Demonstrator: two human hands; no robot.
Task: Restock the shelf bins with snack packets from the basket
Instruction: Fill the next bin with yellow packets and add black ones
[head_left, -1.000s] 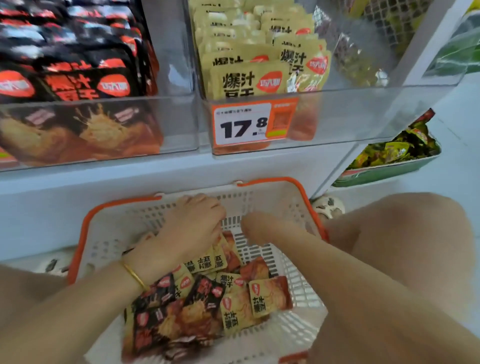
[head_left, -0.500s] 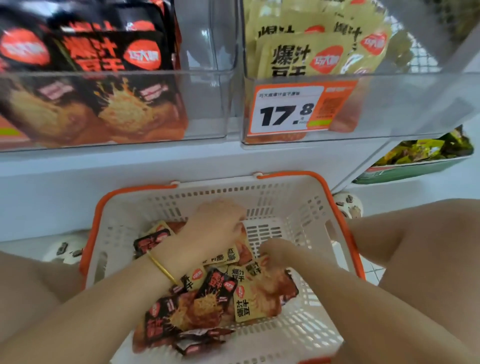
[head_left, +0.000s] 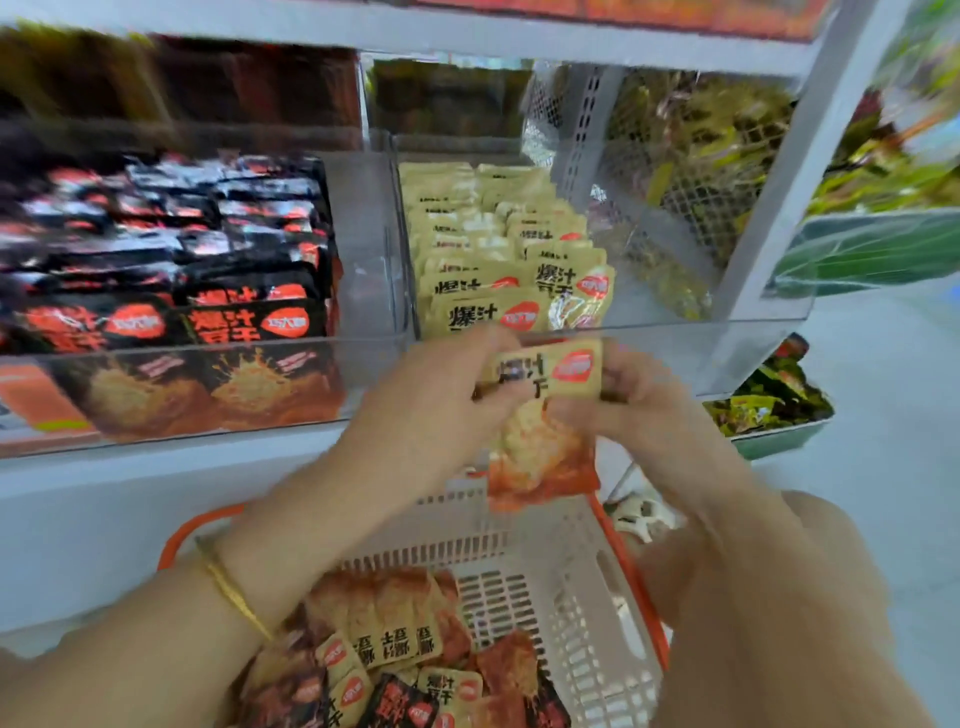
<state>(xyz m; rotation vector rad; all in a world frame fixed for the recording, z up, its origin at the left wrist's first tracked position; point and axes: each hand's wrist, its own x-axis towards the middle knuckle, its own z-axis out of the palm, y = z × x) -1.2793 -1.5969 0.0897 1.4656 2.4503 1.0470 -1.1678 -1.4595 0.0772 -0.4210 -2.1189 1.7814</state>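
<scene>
Fingers (head_left: 475, 345) of the left hand (head_left: 436, 400) curl round the left edge of a yellow snack packet (head_left: 550, 371), and the right hand (head_left: 644, 400) pinches its right edge. The packet hangs upright just before the clear bin of yellow packets (head_left: 483, 270), above the white basket (head_left: 587, 571). It has a pale yellow top band with dark characters and a red oval, and an orange-red food picture below. Blur smears its print, the hands cover both its sides, and I cannot tell whether more packets lie stacked behind it. The forearms hide much of the basket
</scene>
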